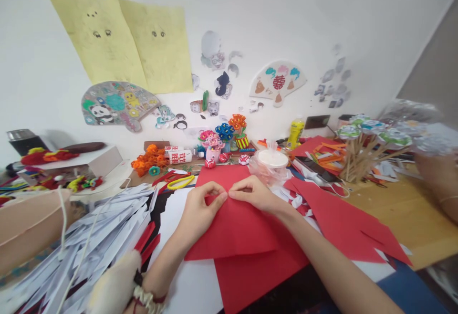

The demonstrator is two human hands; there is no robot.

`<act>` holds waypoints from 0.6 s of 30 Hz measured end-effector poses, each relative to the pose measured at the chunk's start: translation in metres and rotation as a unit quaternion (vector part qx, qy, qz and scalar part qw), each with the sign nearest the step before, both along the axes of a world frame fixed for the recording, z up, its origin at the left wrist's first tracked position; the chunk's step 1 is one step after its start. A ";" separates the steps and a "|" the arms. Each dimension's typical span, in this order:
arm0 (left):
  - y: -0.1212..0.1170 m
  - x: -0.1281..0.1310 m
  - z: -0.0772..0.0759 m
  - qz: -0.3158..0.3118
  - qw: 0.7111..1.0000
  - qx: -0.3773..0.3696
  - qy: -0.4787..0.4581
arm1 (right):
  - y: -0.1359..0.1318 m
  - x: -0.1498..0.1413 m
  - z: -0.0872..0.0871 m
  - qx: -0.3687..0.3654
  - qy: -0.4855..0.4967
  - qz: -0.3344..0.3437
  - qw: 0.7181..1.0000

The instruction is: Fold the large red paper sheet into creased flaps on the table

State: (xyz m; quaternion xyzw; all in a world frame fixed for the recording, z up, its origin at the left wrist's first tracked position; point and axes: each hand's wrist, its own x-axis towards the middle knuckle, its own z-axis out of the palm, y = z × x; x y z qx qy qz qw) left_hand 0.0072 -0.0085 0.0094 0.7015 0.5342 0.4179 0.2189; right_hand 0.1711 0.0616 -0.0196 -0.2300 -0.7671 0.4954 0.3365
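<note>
Head view | left hand [202, 207] and right hand [256, 194] pinch red paper [234, 233], fingertips nearly meeting | near edge runs left-to-right; long axis unclear

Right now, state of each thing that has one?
Left hand, pinching red sheet
Right hand, pinching red sheet
Red sheet, spread over a lower sheet
Thermos, upright
White bottle, on its side
Yellow bottle, upright
White strips, loosely piled
Yellow sheets, on the wall
</note>
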 end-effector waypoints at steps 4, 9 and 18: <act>0.002 -0.004 -0.002 -0.004 1.000 -0.005 -0.011 | 0.000 0.001 0.001 -0.002 -0.007 -0.006 1.000; 0.012 -0.026 -0.008 0.024 0.996 -0.063 0.064 | 0.009 0.007 -0.004 0.138 -0.102 -0.047 0.984; 0.023 -0.035 -0.028 0.174 0.955 -0.137 0.196 | 0.021 -0.005 -0.050 0.332 -0.296 -0.216 0.869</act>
